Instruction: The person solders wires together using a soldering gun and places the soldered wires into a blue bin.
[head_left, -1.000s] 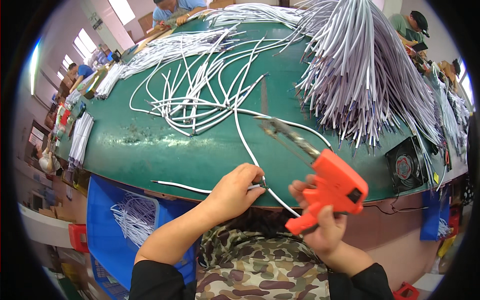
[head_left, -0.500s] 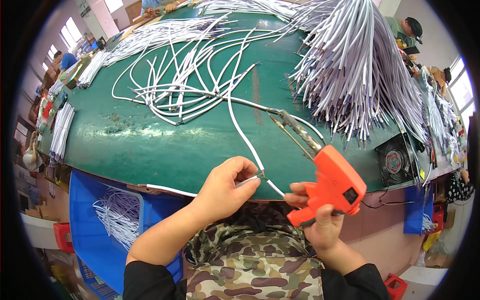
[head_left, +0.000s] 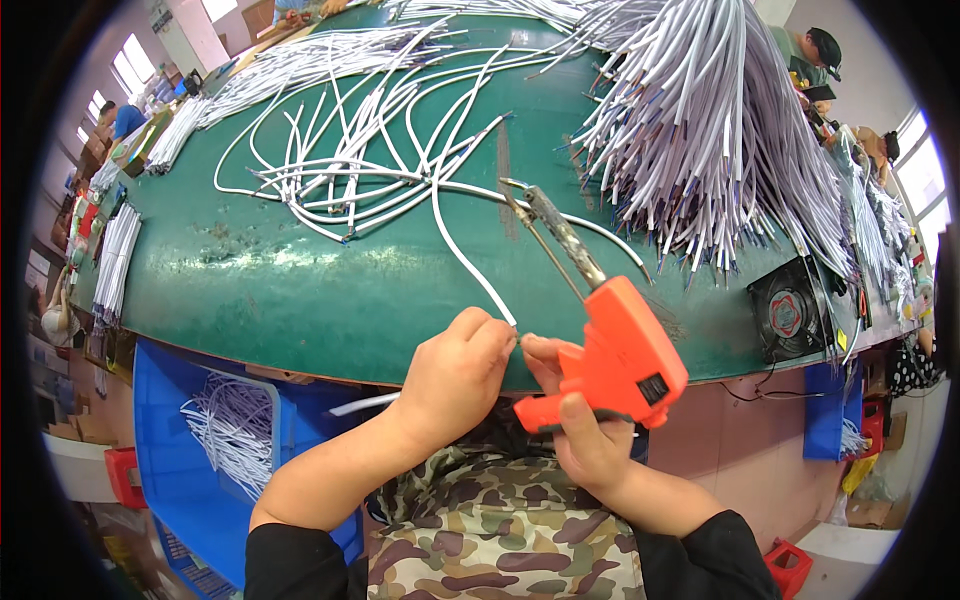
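Note:
Closed in a pinch near the table's front edge, my left hand grips a white cable by its end. The cable runs away from me over the green table, and another white length sticks out below my wrist. In my right hand is an orange soldering gun, its metal tip pointing up and away over the table. Some fingers of that hand reach beside the cable end, close to my left fingertips. The wire joint is mostly hidden by my fingers.
Loose white cables lie tangled on the green table. A large bundle of white cables stands at the far right, with a small black fan nearer. A blue bin at left holds cables. Other people work farther back.
My right hand has moved left with the soldering gun, bringing its fingers to my left fingertips. The joint that showed before is now covered. The cable tail at left has shifted.

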